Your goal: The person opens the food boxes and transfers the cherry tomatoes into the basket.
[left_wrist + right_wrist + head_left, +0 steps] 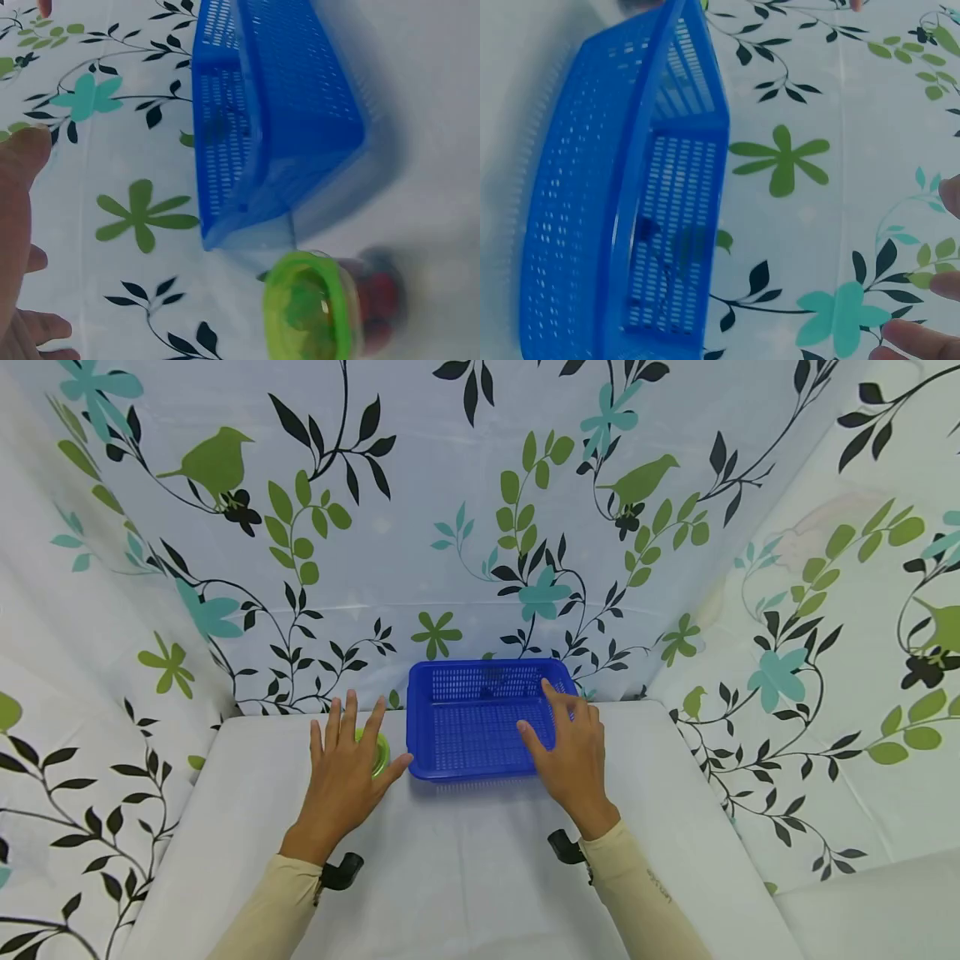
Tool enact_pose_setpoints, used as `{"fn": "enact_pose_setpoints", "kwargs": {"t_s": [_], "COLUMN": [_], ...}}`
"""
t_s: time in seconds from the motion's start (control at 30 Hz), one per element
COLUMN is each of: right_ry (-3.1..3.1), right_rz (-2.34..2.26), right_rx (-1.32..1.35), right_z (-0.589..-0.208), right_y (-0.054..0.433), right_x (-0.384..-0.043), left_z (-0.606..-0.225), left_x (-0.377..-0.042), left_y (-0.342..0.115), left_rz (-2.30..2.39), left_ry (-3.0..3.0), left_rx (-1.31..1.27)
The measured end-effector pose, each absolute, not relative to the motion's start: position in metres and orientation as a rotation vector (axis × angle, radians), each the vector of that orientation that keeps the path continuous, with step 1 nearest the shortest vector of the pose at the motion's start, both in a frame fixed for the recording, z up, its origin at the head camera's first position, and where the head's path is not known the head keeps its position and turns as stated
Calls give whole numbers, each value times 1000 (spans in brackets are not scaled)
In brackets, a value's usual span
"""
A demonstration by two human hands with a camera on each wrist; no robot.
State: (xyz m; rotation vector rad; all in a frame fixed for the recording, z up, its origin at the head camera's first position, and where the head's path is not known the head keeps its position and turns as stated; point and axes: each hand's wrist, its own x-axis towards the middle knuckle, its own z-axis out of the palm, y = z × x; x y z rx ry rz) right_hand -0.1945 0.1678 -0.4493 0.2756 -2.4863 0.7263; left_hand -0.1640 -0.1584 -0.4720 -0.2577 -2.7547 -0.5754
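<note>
A blue perforated plastic basket (480, 739) stands at the back of the white table, and its inside shows nothing but the mesh floor. My left hand (341, 777), fingers spread, hovers left of it and partly hides a small container with a lime-green rim (382, 753). In the left wrist view that clear container (341, 300) shows green bits near its top and red pieces lower down. Over the basket's right side is my right hand (573, 756), its fingers apart and slightly bent, holding nothing. The right wrist view shows the basket (622, 187) away from the fingertips.
A white cloth-covered table (465, 868) spreads out in front of the basket. Patterned curtains (450, 527) with leaves and birds hang right behind the table and along both sides. Each wrist wears a small black camera mount (342, 871).
</note>
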Motion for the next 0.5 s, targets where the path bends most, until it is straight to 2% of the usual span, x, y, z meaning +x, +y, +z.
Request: {"fn": "enact_pose_setpoints", "kwargs": {"t_s": [0.5], "right_ry": [-2343], "right_rz": [946], "right_rx": [312], "right_z": [-471], "right_y": [134], "right_x": [-184], "left_z": [-529], "left_x": [-174], "left_y": [-199], "left_rz": [-910], "left_ry": [-2647], "left_rx": [-77]}}
